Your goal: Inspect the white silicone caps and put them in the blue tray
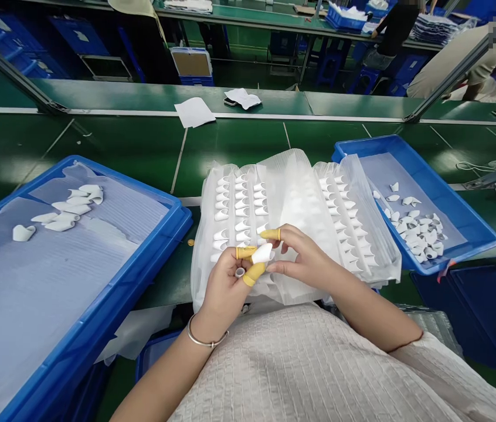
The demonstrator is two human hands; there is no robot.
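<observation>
White curved plastic piece (262, 253) pinched between both hands, left hand (226, 287) & right hand (305, 258), 3 yellow rubber finger cots showing, just in front of the clear blister tray (292, 193). 2 blue bins: left bin (151, 246) approx 9 pieces, right bin (450, 199) a heap, uncountable.

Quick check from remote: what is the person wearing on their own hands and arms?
Both forearms are bare, no sleeves. The left hand has yellow rubber finger cots on the thumb and a fingertip, with a thin silver bangle at the wrist. The right hand has one yellow cot and a thin red cord round the wrist.
</observation>
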